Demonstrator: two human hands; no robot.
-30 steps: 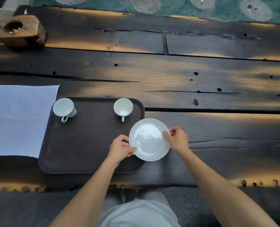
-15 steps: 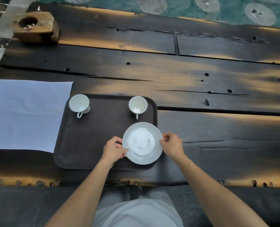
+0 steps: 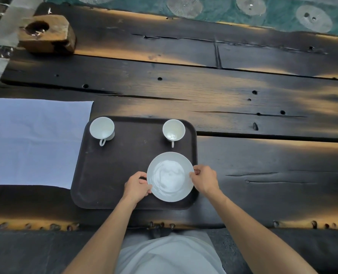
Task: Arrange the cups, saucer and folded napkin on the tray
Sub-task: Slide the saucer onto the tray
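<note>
Step in hand: seating the round white glazed saucer (image 3: 170,176) at the near right corner of the dark brown, round-cornered rectangular tray (image 3: 108,175). Left hand (image 3: 137,186) and right hand (image 3: 204,179) pinch opposite rims, fingers (image 3: 192,176) narrow on the edge; cannot tell if the saucer rests or hovers. Two small white handled porcelain cups, the left cup (image 3: 102,129) and the right cup (image 3: 173,129), stand at the far corners, upright, handles toward the person. Pale blue woven cloth napkin (image 3: 31,141) lies flat, unfolded, on the charred rough plank bench (image 3: 243,99), its edge touching the tray's left side. Next, probably: release, then fold the napkin, a soft, limp sheet needing both hands.
</note>
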